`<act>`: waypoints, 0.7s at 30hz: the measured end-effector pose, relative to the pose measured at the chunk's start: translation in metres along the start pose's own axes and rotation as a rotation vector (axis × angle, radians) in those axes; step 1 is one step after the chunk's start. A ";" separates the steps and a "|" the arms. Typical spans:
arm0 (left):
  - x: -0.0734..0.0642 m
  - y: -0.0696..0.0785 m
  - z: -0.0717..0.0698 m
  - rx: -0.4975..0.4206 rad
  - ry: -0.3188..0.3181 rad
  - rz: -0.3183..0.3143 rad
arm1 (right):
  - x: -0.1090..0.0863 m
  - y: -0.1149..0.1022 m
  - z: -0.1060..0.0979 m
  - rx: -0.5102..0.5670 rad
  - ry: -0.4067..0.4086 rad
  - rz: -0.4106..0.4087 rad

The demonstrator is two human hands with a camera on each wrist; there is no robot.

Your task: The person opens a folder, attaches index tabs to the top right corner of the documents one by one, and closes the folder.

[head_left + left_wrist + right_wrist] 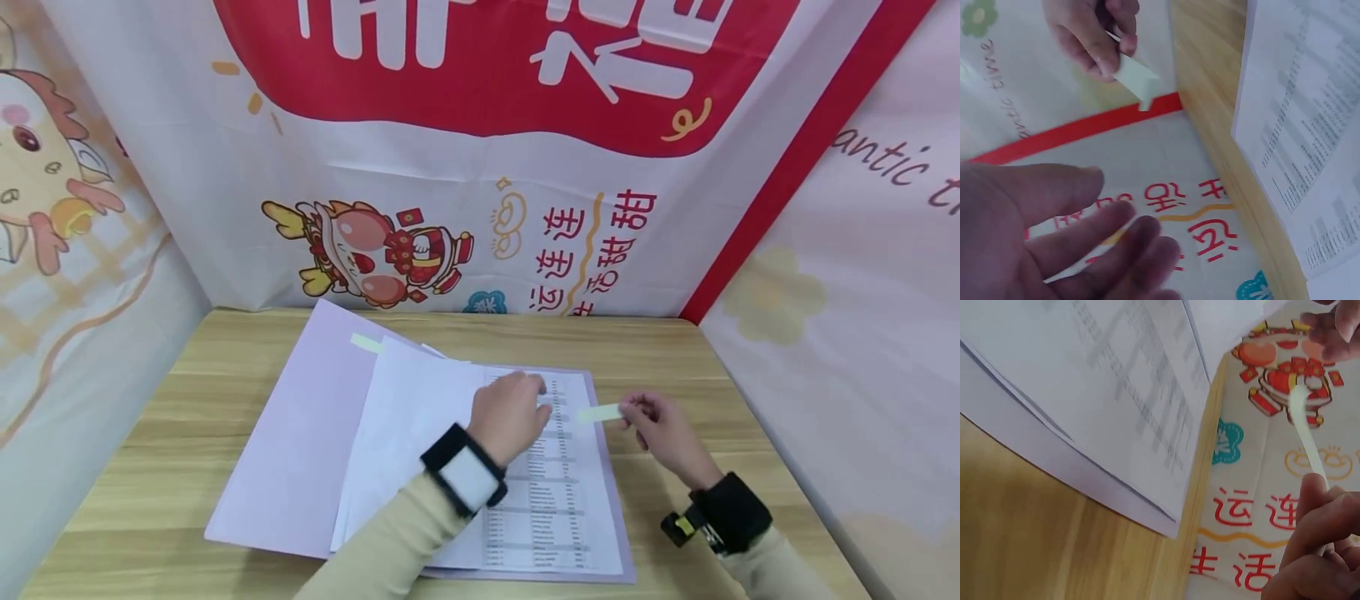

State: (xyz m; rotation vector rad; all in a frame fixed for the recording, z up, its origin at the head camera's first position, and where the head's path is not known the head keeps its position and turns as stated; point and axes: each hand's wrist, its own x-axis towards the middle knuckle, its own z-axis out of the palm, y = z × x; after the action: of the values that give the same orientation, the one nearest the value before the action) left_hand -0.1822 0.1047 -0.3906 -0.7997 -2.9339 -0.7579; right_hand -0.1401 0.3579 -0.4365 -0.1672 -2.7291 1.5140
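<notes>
One narrow, pale green strip, seemingly of paper (pixel 600 413), is pinched at its right end between the thumb and fingers of the right hand (pixel 663 429); its free end points left, held in the air over the right edge of the printed sheet, and the left wrist view shows that end bent down. It looks very light and limp, likely to curl or crease if pressed, so a soft pinch at one end, as here, suits it best; if its back is sticky, which I cannot tell, it may cling to skin. Left of it, the left hand (pixel 508 412) is over the pages, fingers loosely bent and apart, holding nothing. Beneath lies a white paper sheet printed with a table (pixel 555 517), with a blank-looking white sheet (pixel 420 392) to its left; both look thin and easily creased, best lifted by an edge. Under them a spread lilac folder (pixel 288 467), seemingly stiffer, rests on the light wood-grain table (pixel 150 467). Another pale green strip (pixel 366 342) shows at the far left of the pages.
</notes>
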 end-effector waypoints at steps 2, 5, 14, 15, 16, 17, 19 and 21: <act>0.022 0.003 0.004 0.000 0.020 -0.007 | 0.010 0.001 -0.006 -0.001 0.037 -0.008; 0.048 0.001 0.015 0.000 0.012 -0.005 | 0.025 0.003 -0.010 -0.001 0.071 0.001; 0.102 -0.030 0.073 0.046 -0.062 0.022 | 0.069 0.016 -0.005 0.042 0.189 0.145; 0.105 -0.033 0.080 0.061 -0.075 0.033 | 0.073 0.019 -0.005 0.047 0.200 0.164; 0.108 -0.034 0.085 0.079 -0.097 0.043 | 0.077 0.023 -0.004 0.060 0.205 0.183; 0.110 -0.035 0.091 0.093 -0.116 0.054 | 0.081 0.026 -0.003 0.068 0.213 0.195; 0.112 -0.036 0.102 0.140 -0.153 0.088 | 0.088 0.034 -0.001 0.076 0.218 0.211; 0.112 -0.037 0.113 0.206 -0.173 0.129 | 0.095 0.041 0.002 0.084 0.219 0.224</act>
State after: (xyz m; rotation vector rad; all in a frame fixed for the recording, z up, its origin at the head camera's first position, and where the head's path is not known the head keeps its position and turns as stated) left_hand -0.2845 0.1815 -0.4919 -1.0697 -3.0032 -0.3878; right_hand -0.2309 0.3873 -0.4763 -0.6157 -2.5396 1.5510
